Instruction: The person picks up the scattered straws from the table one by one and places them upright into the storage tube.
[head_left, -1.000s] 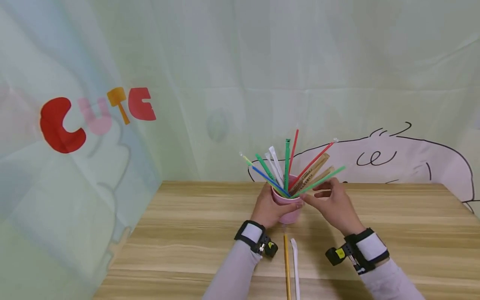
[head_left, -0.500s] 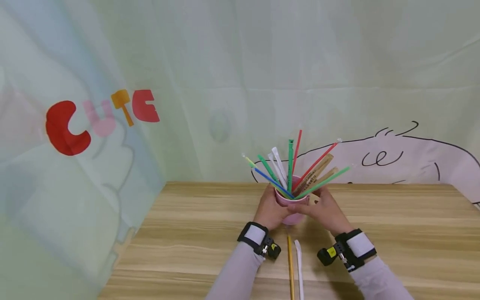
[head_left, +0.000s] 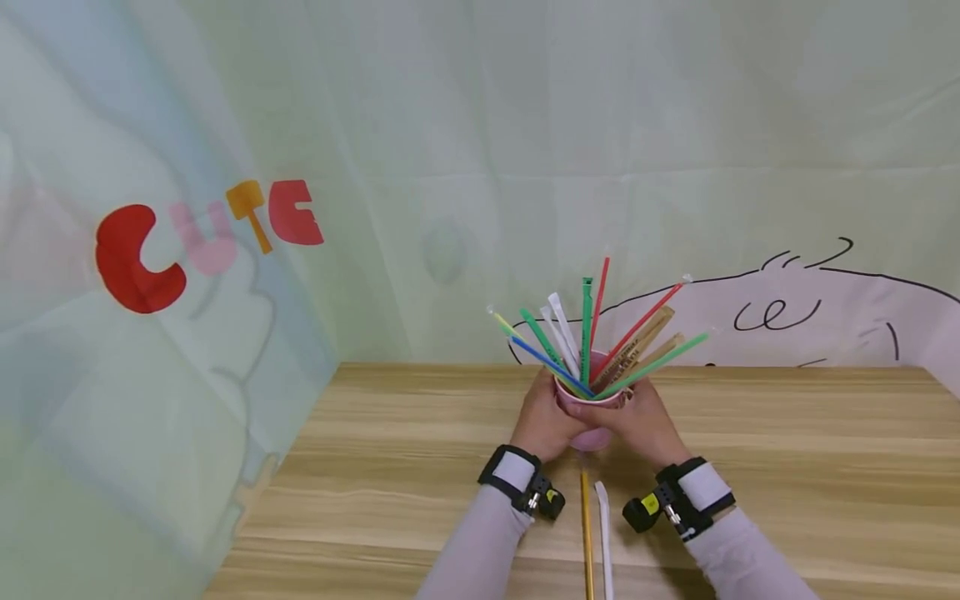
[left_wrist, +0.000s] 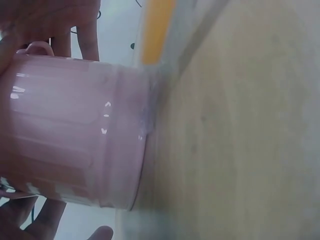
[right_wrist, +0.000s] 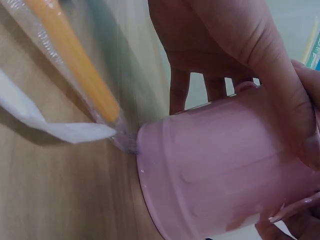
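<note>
A small pink bucket with little side loops stands at the table's back half. Several wrapped straws fan out of it, among them a green straw, a blue straw, a red straw and brown paper-wrapped straws. My left hand grips the bucket's left side, fingers reaching behind it. From the other side my right hand holds it too, its thumb across the front over the left thumb. In the right wrist view the bucket's base is right at the tabletop.
On the wooden table, an orange straw in a clear wrapper lies between my forearms, its tip at the bucket's base. Beside it lies a white-wrapped straw. A printed curtain hangs along the back and left edges.
My right hand has moved in from a green straw at the rim to wrap the bucket's right side. The left hand has kept its grip. The view has shifted slightly.
</note>
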